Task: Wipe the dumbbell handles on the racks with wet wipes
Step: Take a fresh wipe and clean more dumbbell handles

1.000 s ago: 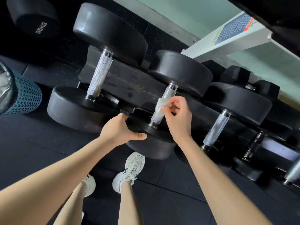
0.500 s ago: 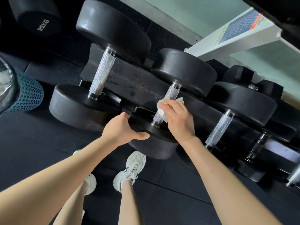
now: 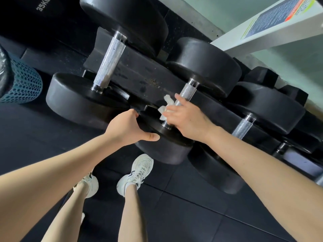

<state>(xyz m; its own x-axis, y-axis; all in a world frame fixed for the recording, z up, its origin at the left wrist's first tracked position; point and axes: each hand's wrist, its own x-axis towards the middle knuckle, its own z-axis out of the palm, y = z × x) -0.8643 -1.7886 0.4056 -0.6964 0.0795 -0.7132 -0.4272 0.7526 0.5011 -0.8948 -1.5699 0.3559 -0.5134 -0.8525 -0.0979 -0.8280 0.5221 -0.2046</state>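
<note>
1. Standing close, the person has white shoes (image 3: 138,172) on the dark floor (image 3: 192,215), right under the overhanging near head (image 3: 162,149) of the middle dumbbell. A roll off the rack would likely land on the toes.
2. The left grip (image 3: 125,128) hooks its fingers over that head's rim, thumb stretched along the face, steadying it. If this hold loosens, I judge the dumbbell could turn under the rubbing.
3. The right grip (image 3: 187,119) is wrapped round the low end of the knurled middle handle (image 3: 187,90). The wet wipe (image 3: 167,105) is bunched beneath its fingers, with a crumpled tail poking out to the left. The handle's upper stretch shows bare.
4. Other risks: the knurling may snag and tear the wipe, the loose tail may work free, and knuckles may jam against a head at a stroke's end.
5. The handle runs between 2 heads, so strokes stop at either collar. The rack (image 3: 139,74) lies close beneath, leaving little room under the bar.
6. Farther out, the left handle (image 3: 110,62) and the right handle (image 3: 243,127) lie apart from both hands with open reach. A blue mesh bin (image 3: 22,84) stands far left, and a white frame (image 3: 262,32) crosses above at far right.
</note>
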